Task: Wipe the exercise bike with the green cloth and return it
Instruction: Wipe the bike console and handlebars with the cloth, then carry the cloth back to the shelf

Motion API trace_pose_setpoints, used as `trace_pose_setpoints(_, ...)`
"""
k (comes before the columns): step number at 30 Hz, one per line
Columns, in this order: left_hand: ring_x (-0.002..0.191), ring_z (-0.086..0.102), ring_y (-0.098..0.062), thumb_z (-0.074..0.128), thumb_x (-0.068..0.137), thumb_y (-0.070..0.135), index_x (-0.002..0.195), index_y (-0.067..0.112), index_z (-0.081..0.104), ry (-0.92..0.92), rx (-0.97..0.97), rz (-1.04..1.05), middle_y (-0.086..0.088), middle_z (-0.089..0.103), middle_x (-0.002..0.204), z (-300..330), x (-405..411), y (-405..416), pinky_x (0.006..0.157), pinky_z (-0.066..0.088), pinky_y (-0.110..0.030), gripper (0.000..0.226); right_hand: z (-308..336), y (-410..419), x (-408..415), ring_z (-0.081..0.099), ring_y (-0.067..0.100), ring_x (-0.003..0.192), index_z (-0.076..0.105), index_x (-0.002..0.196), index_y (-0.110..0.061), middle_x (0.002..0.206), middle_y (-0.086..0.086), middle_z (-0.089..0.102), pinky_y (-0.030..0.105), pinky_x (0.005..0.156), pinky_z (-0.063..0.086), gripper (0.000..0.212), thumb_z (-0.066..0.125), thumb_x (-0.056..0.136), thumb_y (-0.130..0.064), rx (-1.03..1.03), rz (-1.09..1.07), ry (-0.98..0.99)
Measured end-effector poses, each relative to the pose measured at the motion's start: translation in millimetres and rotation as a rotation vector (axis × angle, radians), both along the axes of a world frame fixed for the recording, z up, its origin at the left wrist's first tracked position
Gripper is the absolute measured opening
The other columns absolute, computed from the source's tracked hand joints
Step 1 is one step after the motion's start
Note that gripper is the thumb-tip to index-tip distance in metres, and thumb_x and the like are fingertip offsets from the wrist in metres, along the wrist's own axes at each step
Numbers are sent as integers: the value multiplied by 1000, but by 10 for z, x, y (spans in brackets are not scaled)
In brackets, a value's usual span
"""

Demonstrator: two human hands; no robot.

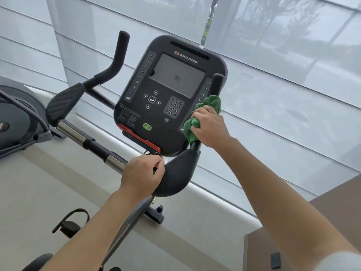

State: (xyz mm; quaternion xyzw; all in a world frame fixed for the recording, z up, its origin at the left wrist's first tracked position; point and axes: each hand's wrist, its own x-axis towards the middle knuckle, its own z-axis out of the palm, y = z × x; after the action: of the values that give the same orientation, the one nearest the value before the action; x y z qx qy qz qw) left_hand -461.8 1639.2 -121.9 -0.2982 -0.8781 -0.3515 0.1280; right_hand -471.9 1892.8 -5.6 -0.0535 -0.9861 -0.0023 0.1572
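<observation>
The exercise bike's black console (pixel 170 94) with its dark screen stands in the middle of the head view. My right hand (pixel 210 127) grips the green cloth (pixel 212 103), which is wrapped around the upright right handlebar (pixel 217 83) beside the console. My left hand (pixel 142 176) holds the horizontal handlebar (pixel 82 138) just below the console, next to the padded right armrest (pixel 178 173). The left armrest (pixel 65 101) and left upright grip (pixel 122 47) are free.
Another exercise machine (pixel 17 122) stands at the left edge. A pedal with a strap (pixel 70 224) hangs low on the left. A brown wooden surface (pixel 259 251) with a small dark object sits at the lower right. Sheer window blinds (pixel 283 75) lie behind the bike.
</observation>
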Motion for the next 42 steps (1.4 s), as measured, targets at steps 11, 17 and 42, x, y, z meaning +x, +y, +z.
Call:
trace_pose_setpoints(11, 101, 58, -15, 38, 106, 35, 97, 25, 71, 184, -80, -92, 10, 69, 100, -204, 6, -454, 108, 41, -40, 36, -216, -653, 331, 49, 19, 113, 63, 83, -27, 97, -14, 63, 46, 91, 37, 26, 42, 83, -42, -117, -21, -143)
trace_pose_setpoints(17, 148, 38, -15, 44, 105, 37, 137, 30, 60, 114, -83, -115, 10, 56, 144, -346, 87, -720, 129, 20, -48, 36, -320, -926, 499, 51, 18, 107, 66, 82, -26, 92, -13, 65, 45, 91, 32, 28, 41, 84, -38, -8, -30, -100)
trace_pose_setpoints(42, 116, 62, -11, 81, 89, 23, 128, 28, 65, -170, 379, 279, 17, 64, 119, 128, 794, -1369, 96, 52, -27, 42, -658, -2206, 782, 49, 12, 119, 67, 119, -26, 116, -13, 65, 38, 104, 45, 29, 62, 93, -16, -887, 649, -199)
